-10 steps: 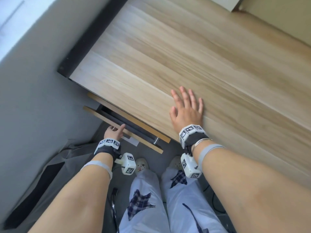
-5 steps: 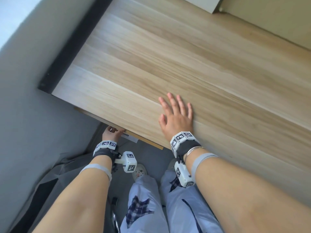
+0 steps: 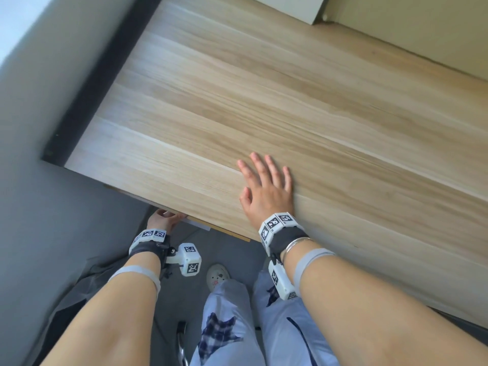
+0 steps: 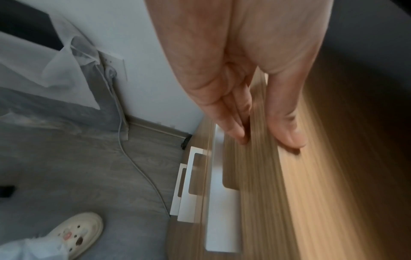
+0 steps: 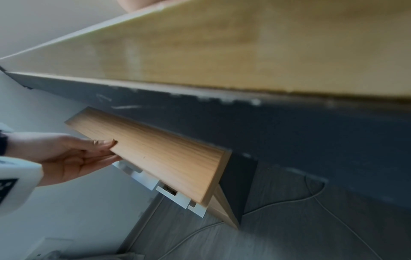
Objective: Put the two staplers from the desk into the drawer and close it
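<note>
No stapler shows in any view. The wooden drawer front sits pushed in under the desk; from the head view only a thin strip of the drawer front shows past the desk's near edge. My left hand presses against the drawer front with straight fingers and thumb laid on the wood; the same left hand appears from the side. My right hand lies flat on the desk top near its front edge, fingers spread, holding nothing.
White handles of lower drawers stick out below the drawer front. A grey wall stands close on the left. A cable runs over the grey floor beside my shoe. A white object sits at the desk's far edge.
The drawer stood open a hand's width one second ago; my left hand has pushed it in under the desk. The right hand stays flat on the desk top.
</note>
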